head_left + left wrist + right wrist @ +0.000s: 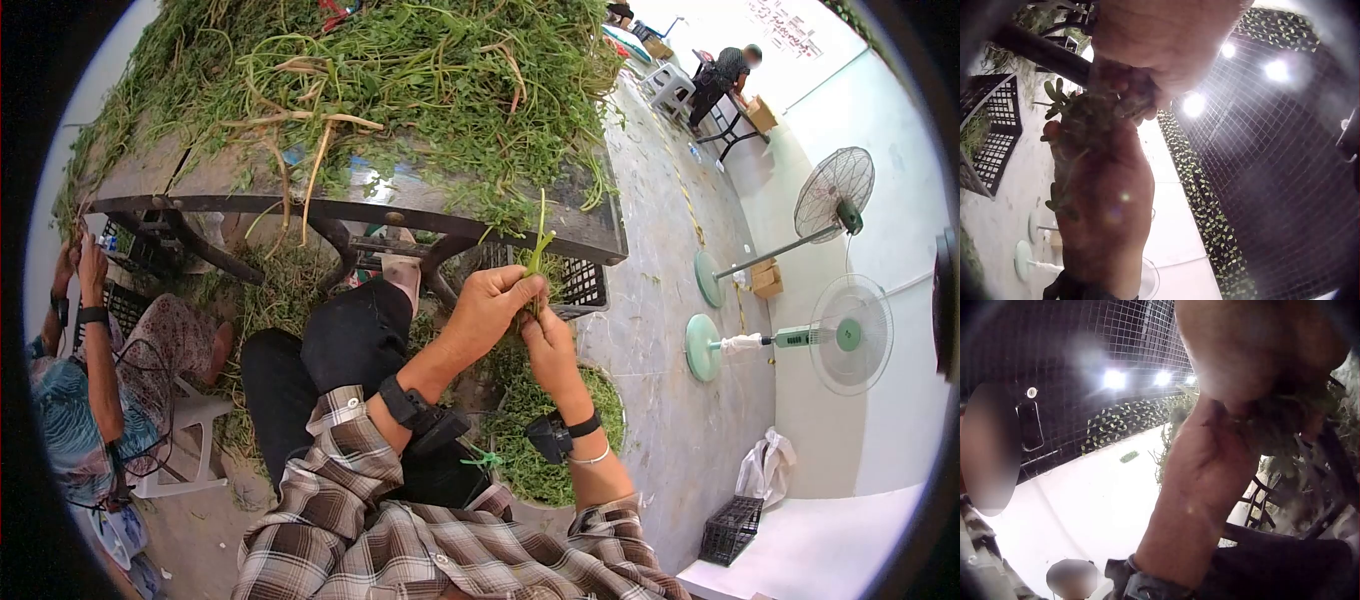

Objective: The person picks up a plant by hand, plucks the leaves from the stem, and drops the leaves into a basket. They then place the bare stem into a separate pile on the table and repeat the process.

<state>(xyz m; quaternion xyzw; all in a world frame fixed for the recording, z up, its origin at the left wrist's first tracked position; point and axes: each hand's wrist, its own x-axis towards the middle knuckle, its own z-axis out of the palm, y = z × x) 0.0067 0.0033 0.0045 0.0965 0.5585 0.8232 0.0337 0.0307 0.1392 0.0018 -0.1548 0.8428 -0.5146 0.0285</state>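
In the head view, the left hand pinches a small bunch of green stems between thumb and fingers, with one thin stalk pointing up. Just below and touching it, the right hand has its fingers curled round the lower, leafy part. The left wrist view shows small leaves sticking out beside the right hand, under the left hand. Seen from the right wrist, greenery lies between the two hands; the fingertips are mostly hidden there.
A big heap of greens covers the table ahead. Below are a black crate and a round container of greens. Another person sits at the left. Fans stand at the right.
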